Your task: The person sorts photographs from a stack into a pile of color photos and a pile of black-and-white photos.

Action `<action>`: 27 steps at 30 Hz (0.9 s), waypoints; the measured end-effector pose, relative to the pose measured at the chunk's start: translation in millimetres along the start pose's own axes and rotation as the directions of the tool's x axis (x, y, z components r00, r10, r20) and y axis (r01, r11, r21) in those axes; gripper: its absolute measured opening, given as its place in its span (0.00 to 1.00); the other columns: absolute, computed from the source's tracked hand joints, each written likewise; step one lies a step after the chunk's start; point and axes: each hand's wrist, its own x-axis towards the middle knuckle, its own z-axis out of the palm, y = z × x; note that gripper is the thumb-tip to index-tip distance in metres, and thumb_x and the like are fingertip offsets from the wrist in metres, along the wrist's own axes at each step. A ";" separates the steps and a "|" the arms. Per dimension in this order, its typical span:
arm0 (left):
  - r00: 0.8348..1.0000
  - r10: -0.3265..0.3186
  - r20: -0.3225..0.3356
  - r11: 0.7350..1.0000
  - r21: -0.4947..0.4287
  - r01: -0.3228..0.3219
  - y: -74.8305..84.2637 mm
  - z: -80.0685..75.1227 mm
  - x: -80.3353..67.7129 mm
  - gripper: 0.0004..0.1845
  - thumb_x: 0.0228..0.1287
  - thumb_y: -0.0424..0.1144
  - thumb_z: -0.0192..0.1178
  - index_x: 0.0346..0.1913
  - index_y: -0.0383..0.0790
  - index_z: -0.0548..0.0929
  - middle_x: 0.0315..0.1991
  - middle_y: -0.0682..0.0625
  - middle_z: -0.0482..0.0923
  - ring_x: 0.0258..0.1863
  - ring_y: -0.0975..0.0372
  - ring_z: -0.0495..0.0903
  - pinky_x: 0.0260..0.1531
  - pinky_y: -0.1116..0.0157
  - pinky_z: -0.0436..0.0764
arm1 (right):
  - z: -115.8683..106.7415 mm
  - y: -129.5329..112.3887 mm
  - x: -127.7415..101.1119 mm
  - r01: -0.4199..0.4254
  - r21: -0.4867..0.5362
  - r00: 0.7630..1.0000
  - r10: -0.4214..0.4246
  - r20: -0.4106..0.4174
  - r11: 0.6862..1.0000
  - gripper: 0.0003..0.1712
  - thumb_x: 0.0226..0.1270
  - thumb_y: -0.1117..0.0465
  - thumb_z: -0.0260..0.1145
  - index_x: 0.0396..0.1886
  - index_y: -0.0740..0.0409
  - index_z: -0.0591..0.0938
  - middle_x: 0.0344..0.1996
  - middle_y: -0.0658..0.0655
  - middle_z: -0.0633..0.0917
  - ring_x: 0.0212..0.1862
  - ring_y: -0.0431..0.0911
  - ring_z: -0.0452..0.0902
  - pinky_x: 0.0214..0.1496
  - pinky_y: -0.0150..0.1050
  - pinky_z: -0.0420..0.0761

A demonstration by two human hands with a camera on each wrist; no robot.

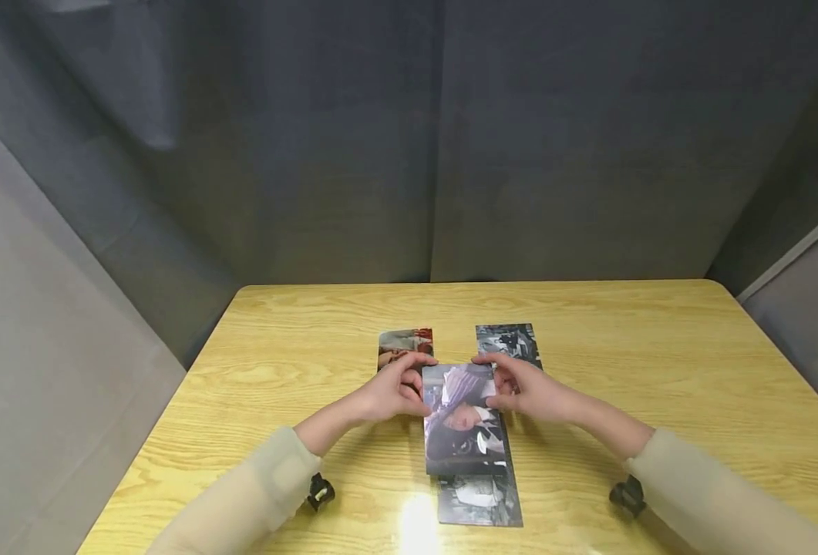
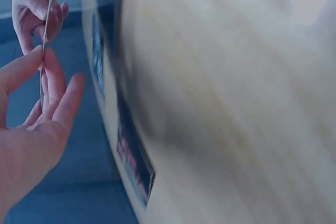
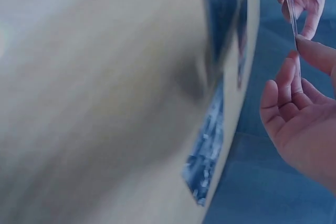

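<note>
Both hands hold one printed photo card [image 1: 462, 416] above the middle of the wooden table [image 1: 658, 370]. My left hand [image 1: 393, 391] pinches its left edge, thumb on top. Its right edge is pinched by my right hand [image 1: 523, 388]. In the left wrist view the card [image 2: 47, 30] shows edge-on as a thin line between my left fingers [image 2: 50, 85] and the other hand [image 2: 37, 3]. The right wrist view shows the same card [image 3: 292, 9] edge-on at my right fingertips [image 3: 294, 72].
Three more photos lie flat on the table: a dark one [image 1: 479, 493] under the held card, a reddish one [image 1: 405, 344] behind my left hand, a black-and-white one [image 1: 509, 341] behind my right. Grey curtains [image 1: 409, 139] close in the table's far and side edges.
</note>
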 end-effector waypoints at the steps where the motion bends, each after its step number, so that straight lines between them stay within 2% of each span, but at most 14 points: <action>1: 1.000 0.014 -0.002 1.000 -0.008 -0.014 1.8 -3.0 1.1 0.38 0.52 0.14 0.64 0.67 0.28 0.62 0.27 0.48 0.72 0.23 0.64 0.76 0.33 0.69 0.79 | -2.4 -0.8 3.7 0.012 -0.001 1.000 -0.012 -0.004 1.000 0.35 0.60 0.70 0.69 0.67 0.64 0.67 0.27 0.51 0.75 0.27 0.41 0.72 0.29 0.34 0.75; 5: 0.999 0.049 -0.010 0.998 -0.026 -0.049 6.6 -15.8 4.3 0.38 0.53 0.13 0.62 0.68 0.28 0.62 0.27 0.48 0.70 0.23 0.64 0.75 0.32 0.69 0.78 | -10.3 -3.9 18.5 0.053 -0.010 0.998 -0.053 -0.013 0.999 0.34 0.61 0.71 0.69 0.66 0.66 0.67 0.26 0.52 0.74 0.27 0.42 0.71 0.30 0.34 0.73; 13: 0.999 0.024 -0.038 0.999 0.032 -0.023 5.3 -43.2 9.2 0.38 0.56 0.17 0.62 0.70 0.31 0.60 0.30 0.46 0.71 0.26 0.60 0.79 0.32 0.60 0.81 | -14.3 -5.8 49.7 0.049 -0.040 0.999 -0.050 -0.010 0.998 0.34 0.63 0.69 0.68 0.67 0.64 0.66 0.29 0.53 0.75 0.30 0.44 0.74 0.34 0.37 0.76; 19: 0.994 0.003 -0.105 0.997 0.078 0.005 -2.3 -63.8 13.9 0.38 0.57 0.18 0.63 0.70 0.34 0.61 0.31 0.46 0.69 0.23 0.65 0.71 0.26 0.60 0.73 | -11.9 -3.9 76.9 0.026 -0.046 1.000 -0.027 -0.015 0.999 0.34 0.65 0.70 0.67 0.68 0.62 0.66 0.31 0.55 0.74 0.32 0.45 0.74 0.35 0.38 0.76; 27: 0.987 -0.034 -0.156 0.996 0.081 0.048 -14.0 -88.4 21.0 0.38 0.57 0.18 0.62 0.70 0.34 0.63 0.36 0.44 0.72 0.30 0.60 0.82 0.35 0.46 0.80 | -2.2 7.3 107.1 0.003 -0.022 0.999 -0.004 -0.040 1.000 0.33 0.65 0.70 0.66 0.69 0.62 0.66 0.32 0.57 0.75 0.32 0.46 0.72 0.36 0.39 0.75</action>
